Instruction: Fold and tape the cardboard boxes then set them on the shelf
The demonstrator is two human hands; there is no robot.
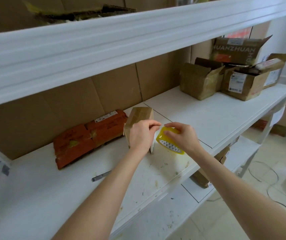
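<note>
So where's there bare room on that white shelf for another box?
Widest bare stretch: white shelf board between the yellow tape roll and open brown cardboard boxes. Also front left, before the flat orange-red pack, beside the small dark tool. Crowded: far right end, and around the hand-held small brown box.

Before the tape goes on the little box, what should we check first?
1. Small box stands upright on the shelf: ok.
2. Left hand holds the small box steady: ok.
3. Right hand grips the yellow tape roll right beside the box: ok.
4. Tape end pulled free and stuck to the box: cannot tell, the fingers hide it.
5. Box flaps all folded shut: cannot tell, the left hand covers one side.
6. Bare shelf space to the right for setting the box down: ok.
</note>
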